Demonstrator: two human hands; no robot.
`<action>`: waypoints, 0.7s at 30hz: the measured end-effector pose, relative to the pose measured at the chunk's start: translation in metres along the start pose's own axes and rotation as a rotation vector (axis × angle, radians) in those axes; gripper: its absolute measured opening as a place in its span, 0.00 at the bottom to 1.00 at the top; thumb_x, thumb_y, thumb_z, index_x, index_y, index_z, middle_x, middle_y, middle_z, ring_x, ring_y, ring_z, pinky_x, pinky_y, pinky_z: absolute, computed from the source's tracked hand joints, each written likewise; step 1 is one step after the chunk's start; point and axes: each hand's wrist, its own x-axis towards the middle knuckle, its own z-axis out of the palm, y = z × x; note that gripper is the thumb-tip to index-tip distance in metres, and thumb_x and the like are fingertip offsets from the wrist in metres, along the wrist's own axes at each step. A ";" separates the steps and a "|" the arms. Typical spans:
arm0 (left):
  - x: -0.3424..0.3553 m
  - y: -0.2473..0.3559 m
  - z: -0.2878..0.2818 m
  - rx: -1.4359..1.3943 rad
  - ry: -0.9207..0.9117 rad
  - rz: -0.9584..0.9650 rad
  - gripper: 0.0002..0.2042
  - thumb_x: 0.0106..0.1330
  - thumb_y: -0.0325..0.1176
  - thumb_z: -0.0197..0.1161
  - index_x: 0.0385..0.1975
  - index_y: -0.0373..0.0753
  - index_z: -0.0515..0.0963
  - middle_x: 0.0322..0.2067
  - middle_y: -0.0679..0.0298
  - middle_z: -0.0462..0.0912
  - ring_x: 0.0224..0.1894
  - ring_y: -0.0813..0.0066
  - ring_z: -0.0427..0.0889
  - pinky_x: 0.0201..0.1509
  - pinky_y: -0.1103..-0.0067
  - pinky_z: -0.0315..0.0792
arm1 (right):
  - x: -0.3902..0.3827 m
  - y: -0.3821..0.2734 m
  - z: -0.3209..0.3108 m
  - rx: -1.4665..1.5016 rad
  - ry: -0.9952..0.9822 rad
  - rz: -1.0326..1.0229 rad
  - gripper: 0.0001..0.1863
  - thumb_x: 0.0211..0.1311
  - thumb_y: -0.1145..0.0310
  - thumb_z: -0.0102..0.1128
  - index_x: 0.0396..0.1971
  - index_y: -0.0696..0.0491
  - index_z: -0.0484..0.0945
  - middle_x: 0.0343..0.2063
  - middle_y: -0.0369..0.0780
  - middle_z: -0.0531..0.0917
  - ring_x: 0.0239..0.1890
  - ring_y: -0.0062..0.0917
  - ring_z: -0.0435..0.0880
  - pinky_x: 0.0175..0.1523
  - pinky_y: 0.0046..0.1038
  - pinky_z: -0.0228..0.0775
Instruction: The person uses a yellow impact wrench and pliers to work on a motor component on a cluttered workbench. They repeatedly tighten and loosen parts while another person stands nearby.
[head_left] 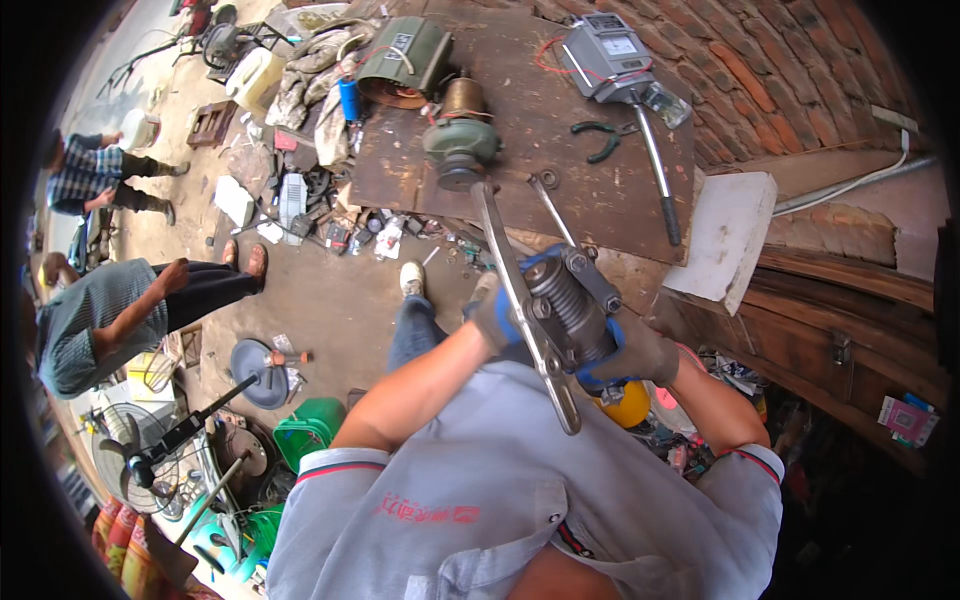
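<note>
My gloved left hand (pixel 492 312) is wrapped round the upper body of a metal gear puller (pixel 570 305), close behind one long, shiny jaw. My gloved right hand (pixel 642 352) grips the lower end of the same puller beside its ribbed cylinder. The puller is held tilted in front of my chest, with a jaw (pixel 548 207) reaching over the bench edge. Beyond it on the wooden bench (pixel 540 100) stands a green motor end with a copper-coloured core (pixel 463 130) and a pulley at its near end. The fingertips of both hands are partly hidden by the puller.
Behind the motor end lies a green housing (pixel 408 62). A grey meter (pixel 607 58), pliers (pixel 603 142) and a black-gripped metal rod (pixel 656 170) lie at the right. A white block (pixel 722 240) sits at the bench edge. Scrap and two people (pixel 110 320) are at left.
</note>
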 end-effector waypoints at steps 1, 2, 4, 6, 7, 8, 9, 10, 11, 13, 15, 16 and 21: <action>0.004 -0.004 0.000 -0.611 -0.083 -0.132 0.29 0.68 0.31 0.62 0.69 0.40 0.62 0.59 0.57 0.75 0.61 0.63 0.76 0.66 0.64 0.70 | 0.004 -0.006 0.008 0.003 -0.010 -0.007 0.38 0.41 0.66 0.76 0.57 0.58 0.73 0.44 0.41 0.83 0.46 0.25 0.82 0.53 0.29 0.75; 0.005 0.007 0.007 -0.704 -0.063 -0.180 0.31 0.68 0.32 0.63 0.70 0.40 0.60 0.61 0.57 0.73 0.62 0.64 0.74 0.66 0.66 0.70 | 0.006 -0.009 0.017 0.014 -0.009 -0.012 0.39 0.41 0.62 0.77 0.56 0.59 0.74 0.44 0.42 0.84 0.47 0.26 0.82 0.55 0.30 0.75; -0.004 0.028 0.021 -0.896 -0.017 -0.257 0.33 0.68 0.33 0.63 0.71 0.40 0.57 0.63 0.58 0.70 0.64 0.66 0.71 0.67 0.69 0.70 | 0.008 -0.006 0.037 0.061 0.056 -0.066 0.41 0.42 0.64 0.78 0.60 0.59 0.71 0.50 0.42 0.81 0.52 0.26 0.80 0.58 0.31 0.72; -0.008 -0.036 -0.024 -0.850 -0.299 -0.022 0.22 0.76 0.41 0.50 0.67 0.42 0.63 0.60 0.58 0.72 0.62 0.67 0.75 0.65 0.66 0.72 | 0.010 -0.022 0.050 -0.008 0.035 0.038 0.42 0.43 0.67 0.78 0.62 0.58 0.69 0.53 0.41 0.79 0.54 0.25 0.78 0.60 0.31 0.71; -0.017 -0.022 -0.034 -0.146 -0.251 0.024 0.22 0.76 0.41 0.51 0.66 0.41 0.64 0.57 0.58 0.74 0.60 0.64 0.75 0.63 0.67 0.73 | 0.012 -0.031 0.056 -0.032 0.013 0.112 0.42 0.44 0.69 0.77 0.63 0.58 0.68 0.55 0.40 0.78 0.55 0.25 0.77 0.62 0.30 0.70; -0.027 -0.003 -0.032 -0.107 -0.093 -0.075 0.21 0.76 0.41 0.51 0.65 0.41 0.66 0.53 0.59 0.77 0.56 0.64 0.77 0.60 0.68 0.75 | 0.012 -0.017 0.059 0.029 0.049 0.048 0.41 0.46 0.71 0.77 0.63 0.57 0.68 0.52 0.38 0.80 0.53 0.24 0.78 0.60 0.29 0.71; -0.037 0.014 -0.032 -0.075 0.068 -0.179 0.20 0.76 0.41 0.51 0.63 0.41 0.68 0.49 0.60 0.79 0.52 0.64 0.79 0.56 0.69 0.77 | 0.015 -0.047 0.070 0.210 0.013 -0.011 0.40 0.48 0.75 0.75 0.64 0.58 0.66 0.51 0.38 0.80 0.51 0.22 0.79 0.56 0.27 0.74; -0.042 0.033 -0.022 -0.742 0.259 -0.363 0.18 0.76 0.41 0.50 0.61 0.42 0.71 0.45 0.62 0.81 0.46 0.67 0.82 0.51 0.71 0.80 | 0.008 -0.042 0.075 0.206 0.072 0.029 0.38 0.49 0.79 0.71 0.63 0.59 0.68 0.49 0.40 0.81 0.46 0.22 0.81 0.49 0.28 0.76; -0.053 0.057 -0.019 -0.629 0.308 -0.378 0.16 0.76 0.42 0.51 0.58 0.44 0.73 0.41 0.63 0.82 0.41 0.70 0.83 0.46 0.72 0.81 | 0.002 -0.036 0.079 0.208 0.128 0.064 0.35 0.51 0.83 0.68 0.62 0.60 0.69 0.48 0.42 0.82 0.42 0.23 0.82 0.41 0.28 0.79; -0.070 0.067 -0.032 -0.417 0.441 -0.457 0.14 0.75 0.43 0.55 0.54 0.47 0.73 0.39 0.65 0.82 0.35 0.74 0.85 0.33 0.75 0.83 | 0.005 -0.062 0.100 0.378 0.259 -0.018 0.28 0.49 0.84 0.65 0.54 0.63 0.74 0.39 0.44 0.85 0.35 0.26 0.85 0.36 0.28 0.80; -0.088 0.099 -0.021 -0.265 0.497 -0.475 0.14 0.74 0.43 0.57 0.54 0.46 0.71 0.38 0.66 0.80 0.33 0.74 0.85 0.30 0.76 0.83 | 0.004 -0.044 0.102 0.379 0.321 0.025 0.27 0.47 0.83 0.65 0.53 0.63 0.74 0.36 0.45 0.85 0.32 0.27 0.86 0.36 0.27 0.80; -0.096 0.112 -0.017 -0.187 0.530 -0.482 0.15 0.73 0.43 0.58 0.53 0.46 0.70 0.38 0.66 0.80 0.32 0.74 0.85 0.29 0.76 0.82 | 0.007 -0.039 0.103 0.381 0.347 0.045 0.27 0.47 0.82 0.65 0.52 0.63 0.75 0.35 0.46 0.85 0.31 0.27 0.86 0.36 0.27 0.80; -0.113 0.154 0.009 -0.253 0.378 -0.404 0.18 0.73 0.42 0.58 0.57 0.44 0.67 0.38 0.65 0.79 0.33 0.75 0.85 0.32 0.81 0.82 | 0.014 -0.033 0.119 0.507 0.403 -0.006 0.24 0.47 0.81 0.61 0.49 0.62 0.74 0.33 0.46 0.84 0.27 0.28 0.85 0.33 0.27 0.79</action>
